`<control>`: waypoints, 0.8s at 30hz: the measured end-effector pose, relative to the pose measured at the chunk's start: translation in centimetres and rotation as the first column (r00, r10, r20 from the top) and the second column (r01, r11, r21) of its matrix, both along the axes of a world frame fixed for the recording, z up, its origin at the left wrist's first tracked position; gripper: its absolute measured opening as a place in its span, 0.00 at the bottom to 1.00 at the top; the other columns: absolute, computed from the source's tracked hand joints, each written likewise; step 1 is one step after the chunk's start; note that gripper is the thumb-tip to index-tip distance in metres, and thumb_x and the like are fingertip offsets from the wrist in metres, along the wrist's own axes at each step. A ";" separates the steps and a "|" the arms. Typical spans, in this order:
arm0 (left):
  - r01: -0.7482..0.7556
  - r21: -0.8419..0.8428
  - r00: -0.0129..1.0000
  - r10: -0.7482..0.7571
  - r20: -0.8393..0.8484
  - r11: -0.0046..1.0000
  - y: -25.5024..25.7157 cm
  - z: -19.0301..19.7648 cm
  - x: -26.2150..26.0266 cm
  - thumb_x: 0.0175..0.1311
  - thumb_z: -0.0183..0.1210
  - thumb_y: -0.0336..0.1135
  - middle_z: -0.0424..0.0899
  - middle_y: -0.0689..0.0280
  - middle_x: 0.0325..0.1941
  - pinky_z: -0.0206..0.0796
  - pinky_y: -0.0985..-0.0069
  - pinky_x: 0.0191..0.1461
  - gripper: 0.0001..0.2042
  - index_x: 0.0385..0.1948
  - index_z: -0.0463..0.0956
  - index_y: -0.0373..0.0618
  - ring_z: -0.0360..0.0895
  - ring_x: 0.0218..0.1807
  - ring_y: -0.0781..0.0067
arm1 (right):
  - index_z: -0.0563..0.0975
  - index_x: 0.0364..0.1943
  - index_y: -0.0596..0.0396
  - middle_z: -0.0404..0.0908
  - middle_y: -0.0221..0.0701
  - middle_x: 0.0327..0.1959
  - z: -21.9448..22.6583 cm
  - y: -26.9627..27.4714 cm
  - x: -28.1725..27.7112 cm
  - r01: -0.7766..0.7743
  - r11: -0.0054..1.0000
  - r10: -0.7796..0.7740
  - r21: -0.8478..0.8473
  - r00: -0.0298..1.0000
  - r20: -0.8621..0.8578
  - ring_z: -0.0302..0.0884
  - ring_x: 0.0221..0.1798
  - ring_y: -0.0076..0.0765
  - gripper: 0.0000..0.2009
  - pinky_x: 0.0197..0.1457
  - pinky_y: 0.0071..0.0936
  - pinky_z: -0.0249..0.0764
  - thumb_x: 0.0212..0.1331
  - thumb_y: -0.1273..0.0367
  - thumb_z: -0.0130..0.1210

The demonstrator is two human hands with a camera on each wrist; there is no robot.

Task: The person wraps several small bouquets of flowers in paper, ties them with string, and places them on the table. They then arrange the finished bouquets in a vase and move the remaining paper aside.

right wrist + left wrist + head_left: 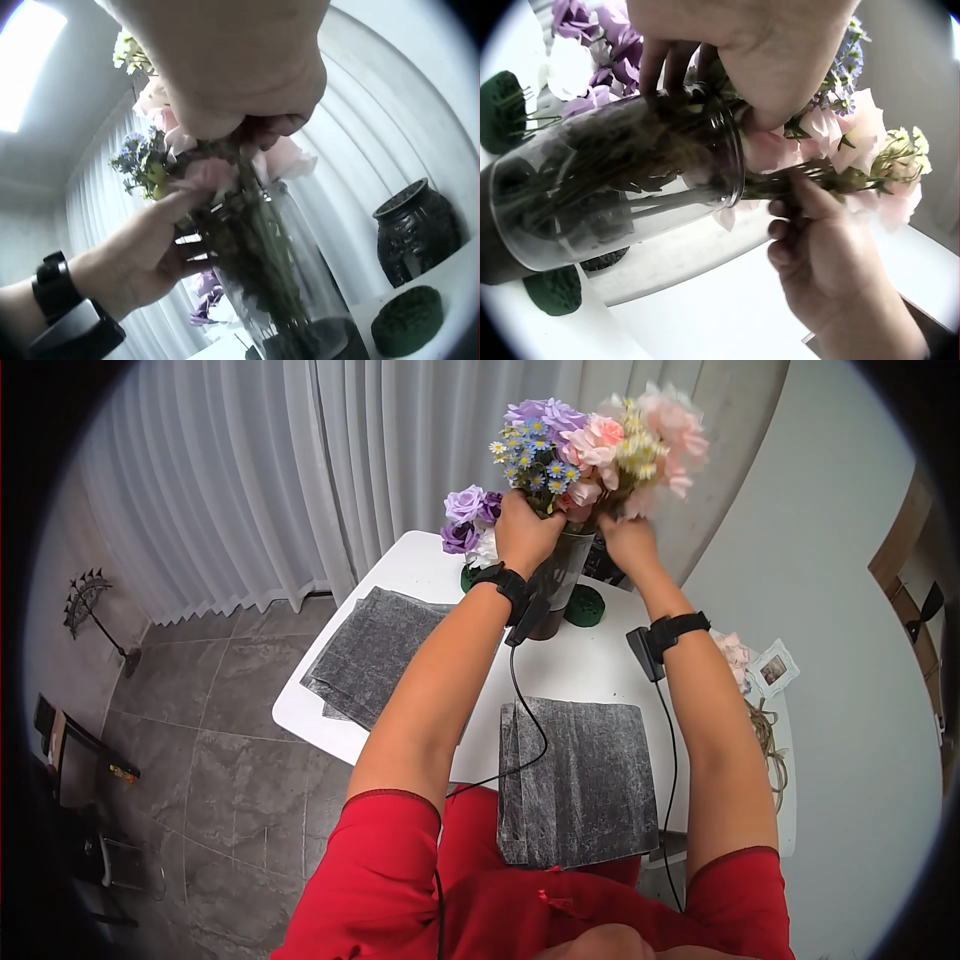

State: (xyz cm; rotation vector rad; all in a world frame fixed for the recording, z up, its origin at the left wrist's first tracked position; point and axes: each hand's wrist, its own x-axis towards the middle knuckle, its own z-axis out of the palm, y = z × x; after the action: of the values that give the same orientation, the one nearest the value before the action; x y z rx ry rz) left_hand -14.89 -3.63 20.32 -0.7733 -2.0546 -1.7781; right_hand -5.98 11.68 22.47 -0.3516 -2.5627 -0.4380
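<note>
A clear glass vase (pixel 615 202) with a dark base stands near the table's back edge, stems showing through its wall. Artificial flowers fill its mouth: lilac blooms, small blue daisies (pixel 535 455) and pink roses (pixel 597 442). My left hand (pixel 528 535) holds the vase at its rim, fingers round the outside and thumb against the blooms. With bent fingers, my right hand (pixel 632 548) grips flower stems (pixel 780 182) just above the rim. Pale pink and cream flowers (pixel 665 440) rise over that hand, blurred in the head view.
Purple and white roses (pixel 465 520) stand left of the vase. A green foam block (pixel 585 606) and a dark ornate jar (pixel 416 232) are beside it. Dark grey sheets (pixel 375 650) lie left; another grey stack (pixel 580 780) lies in front. A photo frame (pixel 775 668) and twine (pixel 768 745) are right.
</note>
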 end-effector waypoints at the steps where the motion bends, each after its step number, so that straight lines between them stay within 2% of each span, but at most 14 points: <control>1: -0.008 -0.001 1.000 0.008 -0.007 1.000 0.1 0.0 0.0 0.43 0.64 0.42 0.76 0.46 0.44 0.68 0.59 0.50 0.27 0.42 0.70 0.32 0.76 0.46 0.44 | 0.74 0.45 0.60 0.79 0.50 0.43 -1.0 0.1 -0.7 -0.005 1.000 0.005 0.001 1.000 0.001 0.74 0.48 0.59 0.22 0.50 0.43 0.72 0.56 0.55 0.51; 3: -0.018 -0.008 1.000 0.018 -0.013 1.000 -0.1 -0.1 -0.1 0.43 0.64 0.42 0.76 0.46 0.44 0.68 0.59 0.50 0.26 0.42 0.70 0.31 0.75 0.46 0.43 | 0.76 0.45 0.57 0.78 0.48 0.45 -2.2 -0.4 -1.5 -0.292 0.835 0.085 -0.465 0.905 -0.416 0.73 0.51 0.55 0.20 0.54 0.39 0.72 0.55 0.56 0.53; 4: -0.021 -0.004 0.999 0.021 -0.028 1.000 -0.1 -0.1 -0.1 0.44 0.64 0.42 0.75 0.46 0.44 0.68 0.59 0.50 0.26 0.42 0.69 0.31 0.75 0.46 0.43 | 0.76 0.45 0.57 0.78 0.48 0.45 -2.2 -0.1 -1.6 -0.292 0.833 0.083 -0.470 0.906 -0.415 0.73 0.51 0.55 0.20 0.54 0.39 0.72 0.55 0.56 0.53; 6: -0.014 -0.004 0.999 0.014 -0.040 1.000 0.2 -0.4 -0.1 0.44 0.64 0.42 0.75 0.45 0.44 0.67 0.59 0.51 0.26 0.42 0.69 0.31 0.75 0.46 0.42 | 0.75 0.48 0.59 0.78 0.50 0.47 -0.1 -0.3 -1.1 -0.099 0.755 0.039 -0.648 0.994 -0.106 0.73 0.53 0.53 0.23 0.57 0.36 0.69 0.53 0.58 0.58; 8: -0.006 -0.009 0.999 0.006 -0.033 1.000 0.3 -0.4 -0.2 0.45 0.63 0.43 0.75 0.45 0.44 0.67 0.59 0.51 0.26 0.42 0.69 0.31 0.74 0.47 0.42 | 0.74 0.47 0.60 0.81 0.44 0.42 0.0 0.4 -1.2 -0.088 0.721 0.007 -0.687 0.993 -0.120 0.78 0.44 0.45 0.24 0.47 0.34 0.74 0.50 0.59 0.62; 10: -0.006 -0.004 0.999 0.006 -0.047 1.000 0.3 -0.4 -0.3 0.45 0.63 0.43 0.74 0.45 0.45 0.67 0.59 0.51 0.26 0.42 0.69 0.31 0.74 0.47 0.42 | 0.75 0.45 0.50 0.80 0.27 0.36 1.9 -1.6 0.6 0.030 0.306 0.025 -0.951 0.999 0.039 0.75 0.35 0.27 0.20 0.37 0.28 0.70 0.51 0.55 0.62; 11: 0.003 -0.010 0.999 -0.003 -0.040 1.000 0.3 -0.4 -0.4 0.45 0.63 0.43 0.74 0.45 0.45 0.67 0.59 0.51 0.26 0.42 0.69 0.31 0.74 0.47 0.42 | 0.75 0.43 0.44 0.76 0.19 0.31 1.9 -2.0 1.4 0.001 0.256 0.076 -0.967 0.997 0.021 0.68 0.30 0.16 0.21 0.30 0.18 0.64 0.49 0.51 0.63; 12: 0.011 -0.017 1.000 -0.012 -0.029 1.000 0.2 -0.5 -0.5 0.45 0.63 0.43 0.74 0.45 0.45 0.67 0.59 0.51 0.26 0.42 0.69 0.31 0.74 0.48 0.42 | 0.75 0.43 0.44 0.76 0.19 0.31 1.9 -1.9 2.1 0.001 0.258 0.078 -0.966 0.997 0.022 0.68 0.30 0.16 0.21 0.30 0.18 0.64 0.49 0.51 0.63; 14: 0.004 -0.011 0.999 -0.004 -0.043 1.000 0.1 -0.6 -0.5 0.45 0.63 0.43 0.74 0.45 0.45 0.67 0.59 0.51 0.26 0.42 0.69 0.31 0.74 0.48 0.43 | 0.74 0.43 0.46 0.75 0.18 0.31 2.0 -1.8 3.6 -0.113 0.017 0.143 -0.993 0.984 -0.109 0.66 0.27 0.14 0.23 0.28 0.13 0.61 0.47 0.50 0.65; 18: 0.018 -0.020 0.999 -0.018 -0.043 1.000 0.1 -0.5 -0.3 0.45 0.63 0.43 0.74 0.46 0.46 0.67 0.59 0.51 0.27 0.43 0.69 0.31 0.74 0.48 0.43 | 0.76 0.38 0.47 0.74 0.18 0.26 3.9 -3.5 5.8 -0.118 0.176 -0.031 -0.977 0.992 -0.125 0.65 0.23 0.14 0.18 0.25 0.12 0.59 0.50 0.52 0.64; 20: 0.008 -0.015 0.999 -0.009 -0.052 1.000 0.2 -0.6 -0.2 0.45 0.63 0.43 0.74 0.46 0.46 0.67 0.59 0.51 0.27 0.43 0.69 0.31 0.74 0.48 0.43 | 0.78 0.33 0.47 0.75 0.20 0.22 4.4 -3.7 5.5 -0.328 0.294 -0.096 -0.898 0.924 -0.369 0.64 0.19 0.15 0.15 0.23 0.14 0.57 0.51 0.53 0.62; 21: -0.004 -0.014 0.998 0.003 -0.063 1.000 0.2 -0.6 -0.2 0.45 0.63 0.43 0.74 0.46 0.46 0.67 0.59 0.51 0.26 0.43 0.69 0.31 0.74 0.48 0.43 | 0.79 0.30 0.52 0.78 0.27 0.21 3.8 -3.2 4.1 -0.506 0.389 -0.008 -0.770 0.834 -0.552 0.68 0.19 0.21 0.14 0.23 0.20 0.61 0.52 0.56 0.59; 22: -0.002 -0.018 0.998 0.001 -0.066 1.000 0.3 -0.6 -0.1 0.45 0.63 0.43 0.74 0.46 0.46 0.67 0.59 0.51 0.26 0.43 0.69 0.31 0.74 0.48 0.43 | 0.79 0.30 0.52 0.78 0.27 0.21 3.4 -2.4 3.5 -0.509 0.387 -0.011 -0.769 0.832 -0.555 0.68 0.19 0.21 0.14 0.23 0.20 0.61 0.52 0.56 0.59; 24: -0.001 -0.020 0.998 -0.001 -0.063 1.000 0.1 -0.6 -0.1 0.46 0.63 0.43 0.74 0.46 0.46 0.67 0.59 0.52 0.26 0.43 0.69 0.32 0.74 0.48 0.43 | 0.79 0.35 0.57 0.81 0.41 0.29 3.7 -3.6 2.8 -0.343 0.636 -0.090 -0.692 0.857 -0.507 0.79 0.33 0.46 0.15 0.38 0.34 0.72 0.47 0.61 0.58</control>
State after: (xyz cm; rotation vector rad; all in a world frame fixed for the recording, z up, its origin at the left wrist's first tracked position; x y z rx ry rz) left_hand -14.96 -3.52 19.77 -0.8240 -2.0352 -1.7134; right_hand -3.20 8.13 26.12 -0.4822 -2.0789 0.7738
